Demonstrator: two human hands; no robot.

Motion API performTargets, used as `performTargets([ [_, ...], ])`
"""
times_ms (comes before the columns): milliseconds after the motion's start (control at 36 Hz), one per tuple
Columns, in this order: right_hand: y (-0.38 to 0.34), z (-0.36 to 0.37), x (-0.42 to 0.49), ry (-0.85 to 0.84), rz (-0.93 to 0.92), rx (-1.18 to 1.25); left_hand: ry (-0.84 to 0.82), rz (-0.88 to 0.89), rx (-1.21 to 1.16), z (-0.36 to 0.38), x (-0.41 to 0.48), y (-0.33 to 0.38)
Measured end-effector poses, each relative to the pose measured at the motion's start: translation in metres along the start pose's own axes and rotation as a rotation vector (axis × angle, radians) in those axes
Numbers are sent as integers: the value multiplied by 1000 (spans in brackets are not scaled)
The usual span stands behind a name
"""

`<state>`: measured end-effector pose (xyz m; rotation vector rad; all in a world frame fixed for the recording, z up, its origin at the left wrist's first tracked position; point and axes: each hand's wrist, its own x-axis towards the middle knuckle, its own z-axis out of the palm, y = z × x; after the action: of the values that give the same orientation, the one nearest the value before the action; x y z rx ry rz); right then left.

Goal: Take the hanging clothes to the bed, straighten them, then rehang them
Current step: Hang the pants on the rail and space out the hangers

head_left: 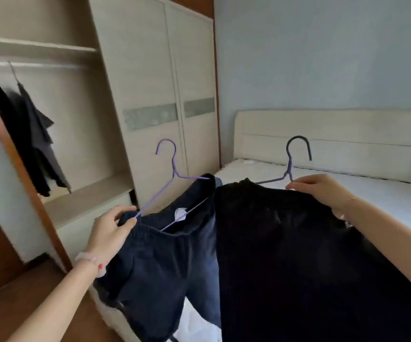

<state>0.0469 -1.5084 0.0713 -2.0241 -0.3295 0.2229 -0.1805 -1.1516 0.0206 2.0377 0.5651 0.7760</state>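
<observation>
My left hand [110, 229] pinches the waistband of dark navy trousers [160, 275] at the end of a purple wire hanger [172, 174]. My right hand [322, 190] grips the top of a black garment [298, 255] on a dark hanger [295, 154]. Both garments hang in front of me over the near edge of the bed [384, 201]. At the left, two more dark garments [27, 134] hang from the wardrobe rail [39, 64].
The open wardrobe [81, 119] has a shelf above the rail and a low ledge below. Its shut doors [165, 95] stand beside the bed's cream headboard [335, 144]. A brown wooden panel [9, 154] runs along the left, with wood floor beneath.
</observation>
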Motion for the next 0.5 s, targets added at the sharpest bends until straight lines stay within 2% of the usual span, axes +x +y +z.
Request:
performTargets([
  [250,-85,151,29,-191,-99,209,366,-102,-45,-168,-32,-25],
  [500,-158,341,78,-366,-110,307,569,-255,17,-261,-23,-114],
])
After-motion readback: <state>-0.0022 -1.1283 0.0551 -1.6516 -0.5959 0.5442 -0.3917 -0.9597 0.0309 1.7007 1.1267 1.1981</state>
